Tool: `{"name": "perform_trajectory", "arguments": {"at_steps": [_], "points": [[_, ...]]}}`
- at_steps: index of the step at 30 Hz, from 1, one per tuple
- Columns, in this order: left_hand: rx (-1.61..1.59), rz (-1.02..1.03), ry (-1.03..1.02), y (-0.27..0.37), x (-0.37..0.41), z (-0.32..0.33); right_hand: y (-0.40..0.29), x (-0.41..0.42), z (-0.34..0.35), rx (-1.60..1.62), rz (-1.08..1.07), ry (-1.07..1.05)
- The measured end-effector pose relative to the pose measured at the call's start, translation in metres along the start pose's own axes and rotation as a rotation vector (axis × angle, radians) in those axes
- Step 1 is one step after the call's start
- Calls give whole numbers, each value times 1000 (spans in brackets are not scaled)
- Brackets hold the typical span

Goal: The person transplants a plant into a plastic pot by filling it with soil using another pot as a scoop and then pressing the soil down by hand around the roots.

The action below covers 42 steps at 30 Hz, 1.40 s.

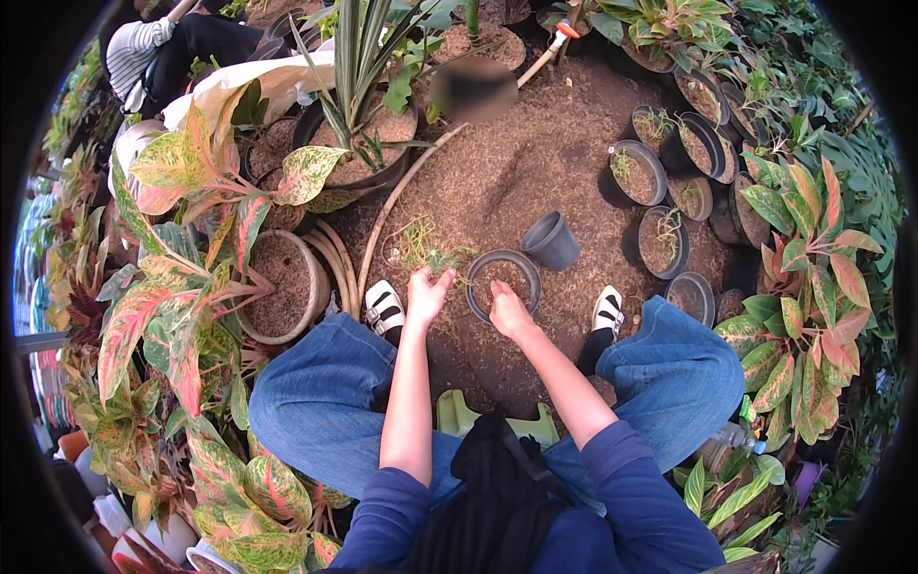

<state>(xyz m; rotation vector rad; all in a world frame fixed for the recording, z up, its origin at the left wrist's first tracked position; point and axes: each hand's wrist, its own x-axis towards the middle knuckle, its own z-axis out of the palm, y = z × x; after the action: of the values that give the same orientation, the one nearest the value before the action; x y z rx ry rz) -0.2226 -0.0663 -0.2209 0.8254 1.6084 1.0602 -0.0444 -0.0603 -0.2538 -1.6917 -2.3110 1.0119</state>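
My left hand (428, 295) is pinching a small green plant cutting (446, 261) between thumb and fingers, just left of a round black plastic pot (536, 281). Soil fills that pot, and my right hand (511, 313) reaches over its near rim. Its fingertips are at the soil surface, and whether they grip anything is too small to make out. Behind the left hand, a loose heap of thin trailing stems (412, 242) lies on the ground. An empty-looking dark plastic pot (551, 242) leans on the ground to the right of the filled one.
A beige hose (391, 194) curves along the left, beside a large pot (315, 283) with a pink-and-green leafy plant. Several black pots with sparse seedlings (638, 172) crowd the right. Another person (190, 54) sits at the far left. My feet in white sandals (385, 307) flank the work spot.
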Motion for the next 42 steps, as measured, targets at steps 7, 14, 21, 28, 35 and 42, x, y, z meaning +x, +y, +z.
{"name": "perform_trajectory", "arguments": {"at_steps": [7, 14, 21, 28, 35, 42], "points": [[5, 22, -7, 3, 0, 2, -7, 3, 5, 343, 55, 139], [19, 20, -13, 1, -2, 1, 2, 3, -8, 247, 25, 203], [-4, 11, -5, 0, 0, 1, 9, 0, 15, 128, -21, 38], [0, 17, 19, -1, -1, 3, 1, -10, -14, -87, -147, -114], [36, -10, 22, -2, -1, 1, 6, -3, -41, -208, -143, -74], [-23, -16, 5, 1, -1, 4, 10, 3, -11, -247, -109, -139]]}}
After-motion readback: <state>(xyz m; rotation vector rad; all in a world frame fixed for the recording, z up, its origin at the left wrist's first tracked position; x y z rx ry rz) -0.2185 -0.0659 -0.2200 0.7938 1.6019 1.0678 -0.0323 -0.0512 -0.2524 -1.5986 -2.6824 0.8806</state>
